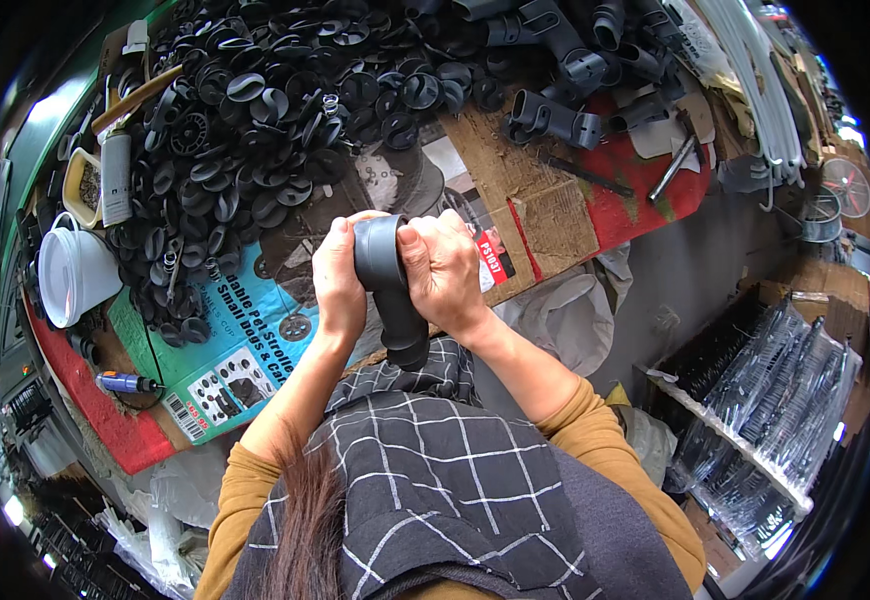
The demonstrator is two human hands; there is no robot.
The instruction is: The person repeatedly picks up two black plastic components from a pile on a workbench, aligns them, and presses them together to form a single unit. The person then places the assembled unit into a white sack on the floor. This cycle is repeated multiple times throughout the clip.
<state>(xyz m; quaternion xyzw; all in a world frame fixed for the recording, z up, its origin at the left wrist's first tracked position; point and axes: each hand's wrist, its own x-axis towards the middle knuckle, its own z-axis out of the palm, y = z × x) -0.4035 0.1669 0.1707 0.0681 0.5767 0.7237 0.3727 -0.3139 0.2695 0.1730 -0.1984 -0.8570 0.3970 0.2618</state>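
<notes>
Both hands grip a black plastic part (380, 255) with a round, ring-like head and a short tube pointing down towards my apron. My left hand (341, 274) presses on the left side of the head. Its fingertips are mostly hidden behind the part. My right hand (446, 270) is curled against the right side, its thumb by the rim. Beneath and beyond the hands lies printed cardboard (255, 315) on the workbench. A large heap of round black plastic caps (270, 105) spreads past my left hand, with a few metal springs (330, 104) among them.
Black tubular plastic fittings (555, 120) lie at the far right of the bench, near a metal rod tool (673, 169). On the left are a white plastic tub (78, 274), a spray can (116, 178), a yellow container (83, 187) and a blue power screwdriver (127, 383). Plastic-wrapped parts (772, 412) stand lower right.
</notes>
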